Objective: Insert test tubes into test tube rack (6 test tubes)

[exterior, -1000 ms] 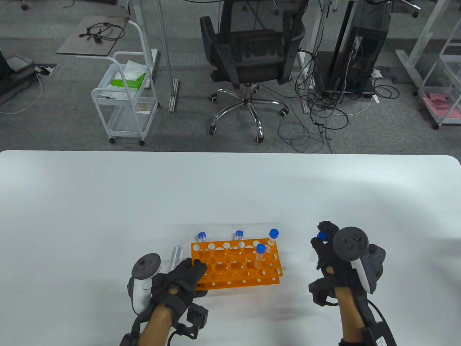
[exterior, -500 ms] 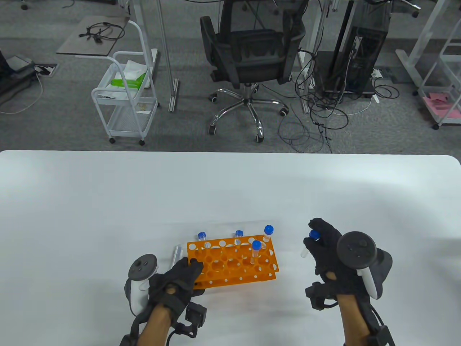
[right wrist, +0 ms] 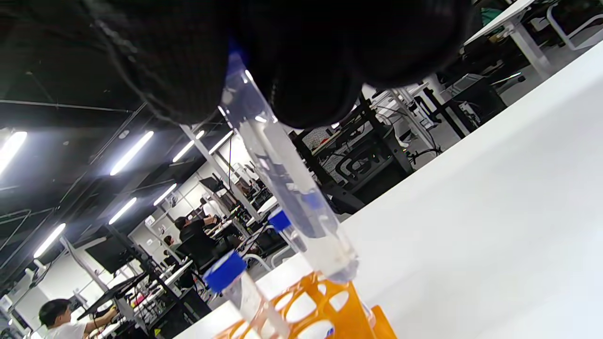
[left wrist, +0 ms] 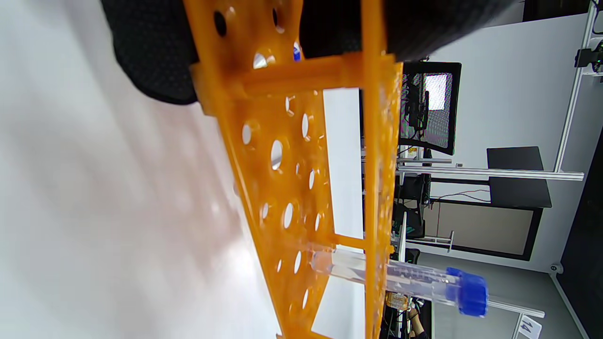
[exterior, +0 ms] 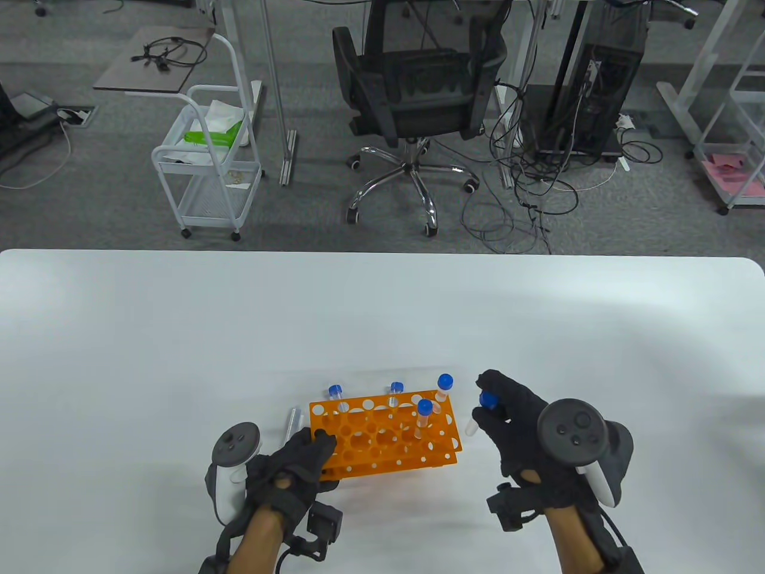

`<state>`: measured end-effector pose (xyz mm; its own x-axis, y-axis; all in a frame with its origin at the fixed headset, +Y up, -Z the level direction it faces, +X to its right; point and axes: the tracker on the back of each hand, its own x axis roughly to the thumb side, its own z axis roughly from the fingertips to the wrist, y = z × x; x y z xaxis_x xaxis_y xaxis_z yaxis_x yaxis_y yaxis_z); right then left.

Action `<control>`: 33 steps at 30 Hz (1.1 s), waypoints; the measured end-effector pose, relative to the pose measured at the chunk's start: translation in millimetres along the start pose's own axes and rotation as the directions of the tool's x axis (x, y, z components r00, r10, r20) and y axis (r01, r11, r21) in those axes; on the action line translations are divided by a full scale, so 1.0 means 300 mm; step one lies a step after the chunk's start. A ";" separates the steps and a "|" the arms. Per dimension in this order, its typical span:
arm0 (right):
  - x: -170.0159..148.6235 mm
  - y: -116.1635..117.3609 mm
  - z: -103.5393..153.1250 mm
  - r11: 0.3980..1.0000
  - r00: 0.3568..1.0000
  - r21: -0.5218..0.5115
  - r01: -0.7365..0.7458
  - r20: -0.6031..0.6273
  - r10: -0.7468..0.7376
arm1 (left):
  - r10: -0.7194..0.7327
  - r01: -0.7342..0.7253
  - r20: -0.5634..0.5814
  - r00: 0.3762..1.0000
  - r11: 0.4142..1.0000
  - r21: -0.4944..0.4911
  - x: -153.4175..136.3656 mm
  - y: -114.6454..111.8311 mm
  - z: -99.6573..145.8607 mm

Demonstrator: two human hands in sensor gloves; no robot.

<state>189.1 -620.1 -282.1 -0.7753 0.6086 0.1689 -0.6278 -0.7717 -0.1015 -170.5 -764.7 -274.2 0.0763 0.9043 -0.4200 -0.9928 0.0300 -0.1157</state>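
Observation:
An orange test tube rack [exterior: 382, 435] stands near the table's front edge; it also shows in the left wrist view [left wrist: 301, 179]. Several blue-capped tubes stand in it, two near its right end [exterior: 425, 417]. My left hand [exterior: 302, 460] grips the rack's left end. My right hand [exterior: 508, 418] holds a blue-capped tube [exterior: 485, 409] upright just right of the rack; in the right wrist view this tube [right wrist: 282, 179] hangs from my fingers with its tip close above the rack's edge [right wrist: 325, 306]. One more tube [exterior: 291, 422] lies on the table left of the rack.
The white table [exterior: 382, 323] stretches far behind and to both sides of the rack. Beyond its far edge stand an office chair [exterior: 418, 101] and a white cart [exterior: 209, 173] on the floor.
My right hand has moved left with the tube, from well right of the rack to just beside its right end. The rack has shifted slightly left and turned a little under my left hand.

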 end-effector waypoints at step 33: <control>-0.022 0.138 -0.019 0.956 0.990 0.256 -0.143 0.037 0.138 | 0.000 0.000 0.005 1.000 1.000 -0.004 0.000 -0.003 -0.003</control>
<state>167.9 -655.0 -293.0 -0.8517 0.4888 0.1890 -0.4718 -0.8721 0.1299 -169.6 -765.1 -275.0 0.0755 0.9063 -0.4158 -0.9925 0.0281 -0.1191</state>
